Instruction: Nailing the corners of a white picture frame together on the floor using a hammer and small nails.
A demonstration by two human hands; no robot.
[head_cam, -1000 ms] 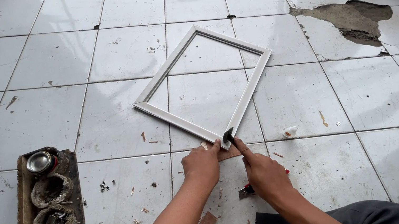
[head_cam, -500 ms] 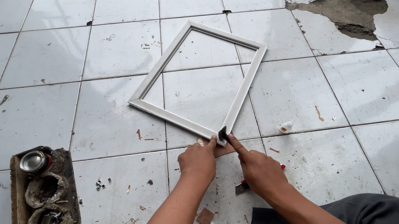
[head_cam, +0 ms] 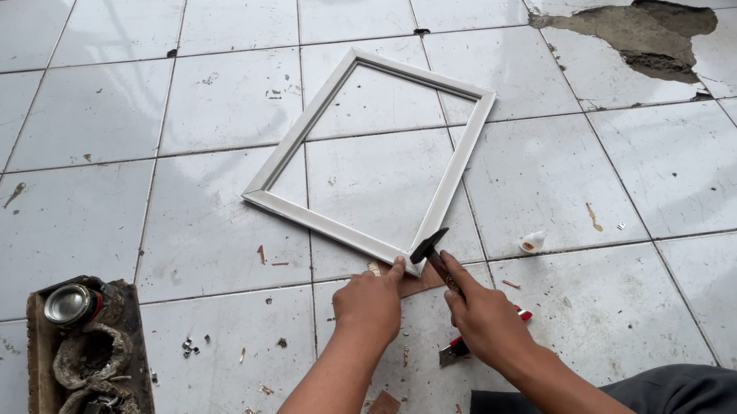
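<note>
Your right hand point(head_cam: 487, 316) is closed around a small hammer point(head_cam: 435, 255), its dark head resting at the near corner of the white frame point(head_cam: 371, 162), which lies flat on the tiled floor point(head_cam: 699, 174) at centre. Your left hand point(head_cam: 369, 300) is curled, fingertips pressing at that same corner; whether it pinches anything, you cannot tell. A tray point(head_cam: 84, 370) of tins sits at lower left.

Hammer point(head_cam: 431, 253) now higher above frame corner

Glossy white frame point(head_cam: 371, 157), perhaps painted wood; dark metal hammer head point(head_cam: 429, 246); shiny ceramic floor tiles point(head_cam: 88, 113), rough chipped patch point(head_cam: 642, 36) far right.
</note>
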